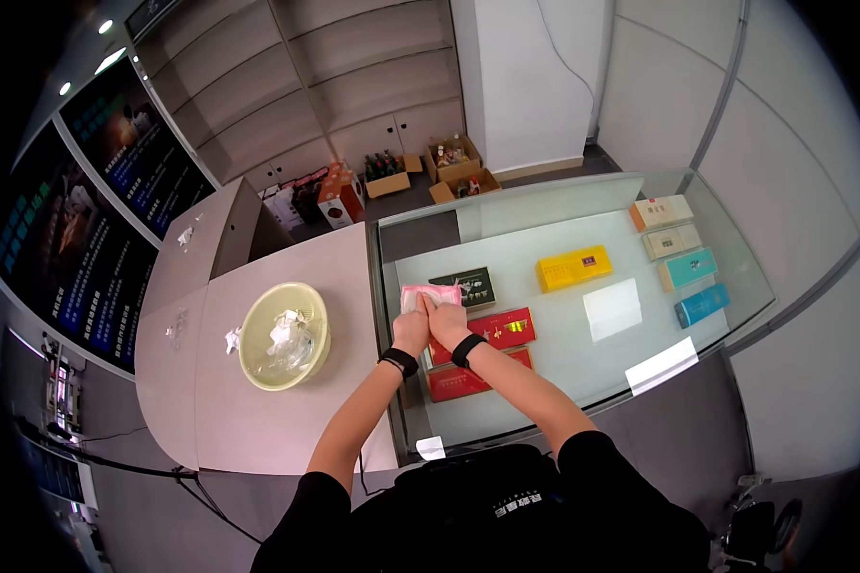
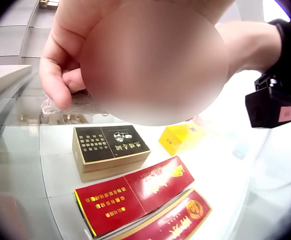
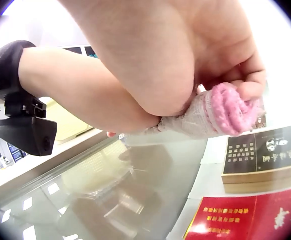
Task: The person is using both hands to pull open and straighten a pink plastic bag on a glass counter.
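Observation:
Both hands meet over the glass display case (image 1: 573,353), gripping a rolled pink and white cloth (image 1: 446,294). The left hand (image 1: 411,330) and right hand (image 1: 449,325) are side by side, thumbs close together. In the right wrist view, the cloth (image 3: 230,110) shows a fluffy pink end and a whitish mesh-like outer layer, with the right hand's fingers (image 3: 253,82) curled round it. A pale edge of it pokes out under the left hand's fingers (image 2: 58,92); a blur hides much of that view. Below lie a black panda box (image 1: 468,286) and red boxes (image 1: 506,328).
A yellow box (image 1: 573,268) and several cartons, including a teal one (image 1: 688,269), sit in the case. To the left, a pale basket (image 1: 327,334) with crumpled plastic stands on a counter (image 1: 234,430). Cardboard boxes (image 1: 389,181) are on the floor behind.

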### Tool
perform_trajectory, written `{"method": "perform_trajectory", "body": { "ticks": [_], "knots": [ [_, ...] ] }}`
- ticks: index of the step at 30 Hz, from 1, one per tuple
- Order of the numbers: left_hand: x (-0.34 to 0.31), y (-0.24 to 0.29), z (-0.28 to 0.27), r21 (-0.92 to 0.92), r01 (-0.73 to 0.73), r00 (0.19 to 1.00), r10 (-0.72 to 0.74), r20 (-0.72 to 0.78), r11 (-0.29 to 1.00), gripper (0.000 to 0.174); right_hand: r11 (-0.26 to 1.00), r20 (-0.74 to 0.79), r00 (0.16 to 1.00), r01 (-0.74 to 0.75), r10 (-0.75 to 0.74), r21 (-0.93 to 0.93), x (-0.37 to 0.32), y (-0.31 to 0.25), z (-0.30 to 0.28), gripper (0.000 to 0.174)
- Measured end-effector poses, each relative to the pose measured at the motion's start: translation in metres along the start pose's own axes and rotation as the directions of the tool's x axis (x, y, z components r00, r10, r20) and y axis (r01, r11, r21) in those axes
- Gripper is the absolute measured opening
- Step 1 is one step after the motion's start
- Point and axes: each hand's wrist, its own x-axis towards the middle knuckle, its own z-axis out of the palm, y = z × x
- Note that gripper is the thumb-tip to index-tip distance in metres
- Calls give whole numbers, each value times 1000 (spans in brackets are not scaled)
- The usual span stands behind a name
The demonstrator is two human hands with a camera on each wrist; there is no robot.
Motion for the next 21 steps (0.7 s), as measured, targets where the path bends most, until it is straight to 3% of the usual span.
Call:
{"method": "perform_trajectory", "body": {
  "ticks": [4,8,18,21],
  "knots": [
    [-32,17,-4,13,-27,1000,26,16,1000,57,1000,31,999,27,-27,11,-38,0,-5,37],
    [-70,34,-6,-9,-43,996,42,-75,999,56,993,-48,992,116,-116,0,-82,2,-11,41],
    [-133,66,-11,-11,-72,989,70,-129,997,59,994,-117,988,91,-97,-54,-158,-4,-13,42],
    [-144,73,-17,-3,-69,994,69,-87,998,58,993,-116,989,89,-97,-74,-172,-6,-14,43]
  ]
}}
